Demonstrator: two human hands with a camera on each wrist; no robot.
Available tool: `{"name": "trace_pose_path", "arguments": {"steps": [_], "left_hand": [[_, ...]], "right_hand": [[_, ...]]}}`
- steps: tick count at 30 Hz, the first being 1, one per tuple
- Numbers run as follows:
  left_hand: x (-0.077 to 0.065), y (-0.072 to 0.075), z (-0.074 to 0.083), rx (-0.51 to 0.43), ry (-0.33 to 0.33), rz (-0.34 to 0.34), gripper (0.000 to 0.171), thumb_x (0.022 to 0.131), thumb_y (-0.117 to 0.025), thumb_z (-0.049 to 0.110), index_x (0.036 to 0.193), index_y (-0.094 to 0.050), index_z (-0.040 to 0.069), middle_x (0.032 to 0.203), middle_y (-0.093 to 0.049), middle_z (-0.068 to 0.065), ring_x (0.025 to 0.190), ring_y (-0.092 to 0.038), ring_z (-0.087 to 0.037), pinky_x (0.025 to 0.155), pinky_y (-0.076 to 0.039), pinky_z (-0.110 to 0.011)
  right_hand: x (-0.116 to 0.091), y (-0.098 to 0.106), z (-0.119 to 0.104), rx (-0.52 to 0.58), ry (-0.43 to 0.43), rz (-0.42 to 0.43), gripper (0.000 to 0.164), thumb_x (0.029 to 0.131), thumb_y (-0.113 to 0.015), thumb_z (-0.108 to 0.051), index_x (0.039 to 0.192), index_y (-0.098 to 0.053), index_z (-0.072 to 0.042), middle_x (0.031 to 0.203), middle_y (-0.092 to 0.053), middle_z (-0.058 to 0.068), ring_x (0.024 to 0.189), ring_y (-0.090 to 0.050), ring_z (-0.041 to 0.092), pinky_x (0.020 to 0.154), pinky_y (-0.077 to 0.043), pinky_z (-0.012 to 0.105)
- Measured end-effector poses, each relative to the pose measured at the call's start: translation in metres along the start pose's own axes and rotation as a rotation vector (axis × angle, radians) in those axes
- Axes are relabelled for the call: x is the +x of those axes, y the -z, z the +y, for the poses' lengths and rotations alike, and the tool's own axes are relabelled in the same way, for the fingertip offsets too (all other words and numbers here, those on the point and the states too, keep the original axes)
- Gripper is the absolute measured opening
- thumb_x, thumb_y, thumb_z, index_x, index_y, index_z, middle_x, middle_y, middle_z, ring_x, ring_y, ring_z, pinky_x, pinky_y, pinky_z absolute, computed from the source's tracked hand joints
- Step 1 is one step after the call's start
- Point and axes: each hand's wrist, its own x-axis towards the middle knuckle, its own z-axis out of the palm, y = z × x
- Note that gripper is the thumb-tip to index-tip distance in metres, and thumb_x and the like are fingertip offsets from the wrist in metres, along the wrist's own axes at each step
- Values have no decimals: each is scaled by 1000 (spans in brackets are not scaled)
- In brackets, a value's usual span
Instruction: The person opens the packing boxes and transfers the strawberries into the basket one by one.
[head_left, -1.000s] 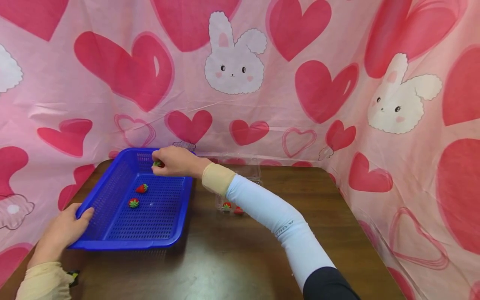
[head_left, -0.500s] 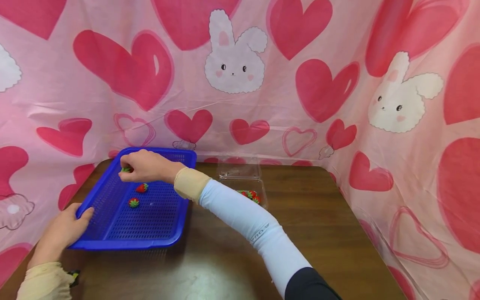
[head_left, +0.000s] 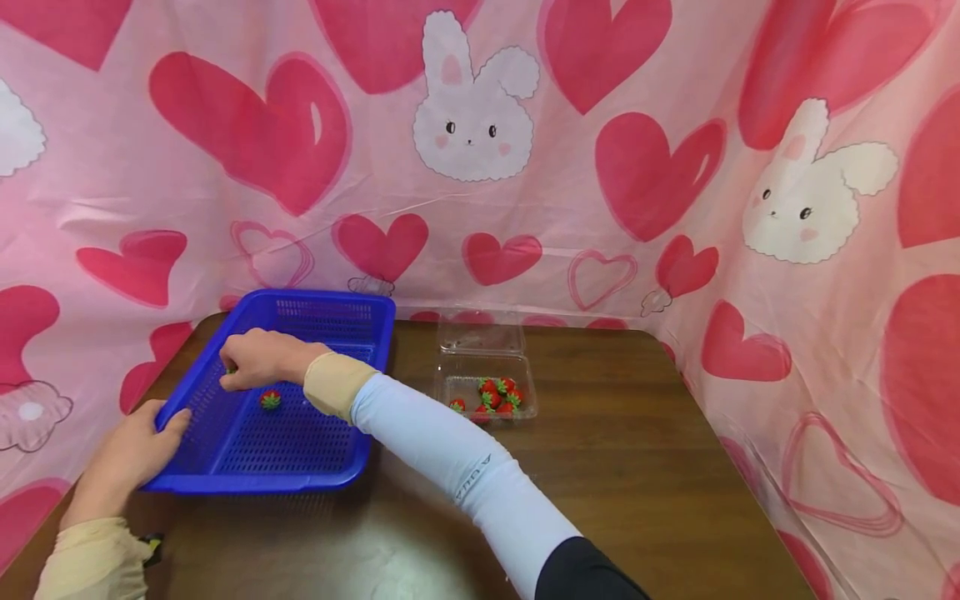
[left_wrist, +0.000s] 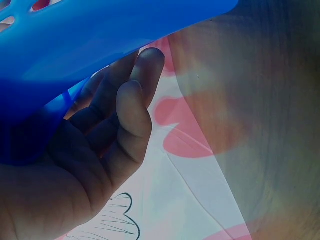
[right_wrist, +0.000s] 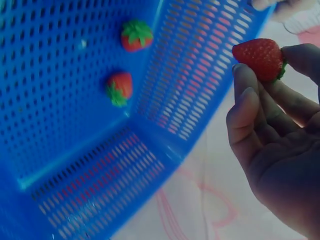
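While the left hand (head_left: 138,450) grasps the left rim of a blue basket (head_left: 258,483), its thumb over the edge and its fingers curled below the lip outside, the right hand (head_left: 266,357) pinches a red strawberry (right_wrist: 260,59) between its fingertips above the basket's left side. From the head only a bit of green shows at that hand's fingertips; the right wrist view gives the fruit whole, its pointed end away from the leaves and its leafy end against a fingertip. Two more strawberries lie on the perforated floor of the basket, near each other but apart: one strawberry (right_wrist: 136,36) with its leaves facing up, the other strawberry (right_wrist: 119,89) on its side. In the head view just one of this pair can be seen, below the right hand. To the right of the basket, and apart from it, a clear plastic box (head_left: 467,385) stands on the brown bench (head_left: 600,467), its lid (head_left: 480,336) folded open toward the back. A cluster of strawberries (head_left: 491,393) fills its right part, with a single berry (head_left: 457,406) near the left front corner. Pink cloth (head_left: 555,183) printed with hearts and rabbits hangs behind. A pale blue sleeve (head_left: 442,454) covers the right forearm.
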Motion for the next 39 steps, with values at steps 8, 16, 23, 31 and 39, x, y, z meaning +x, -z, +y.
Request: {"name": "trace_pose_path", "arguments": {"steps": [8,16,23,31,39], "left_hand": [[3,5,4,-12,2,-18,61,104,-39,37,129,-35,-19,111,-51,-46,87,-57,-53,73,-47,-60],[1,5,4,7,8,-23,64,103,-38,40,131,-34,-18,116,-48,-48,94,-53,-59,79,-45,-65],[0,2,2,11,10,-5,63,103,-39,39,130,-36,-18,116,-48,-48,95,-52,-60,78,-45,-65],[-1,-1,-1,20,-3,16,61,103,-40,38,129,-37,-17,116,-48,-48,97,-51,-62,79,-44,-65],[-1,-1,-2,15,-15,21,59,103,-41,37,127,-39,-17,112,-51,-47,93,-54,-60,75,-45,-62]], "right_hand": [[9,-26,-16,-80,-74,-104,12,93,-63,-37,93,-55,-28,92,-58,-15,85,-54,2,72,-44,19],[9,-48,-30,-184,-170,-182,24,95,-60,-32,117,-56,-39,129,-57,-23,114,-55,0,96,-47,29],[7,-66,-28,-218,-151,-174,18,96,-56,-28,112,-58,-37,125,-60,-20,110,-58,3,92,-48,29],[6,-75,-23,-228,-124,-159,13,96,-57,-27,108,-58,-34,118,-63,-18,102,-59,4,88,-50,28],[6,-68,-23,-228,-147,-121,10,94,-61,-35,104,-60,-36,114,-64,-20,99,-60,3,85,-51,30]]}}
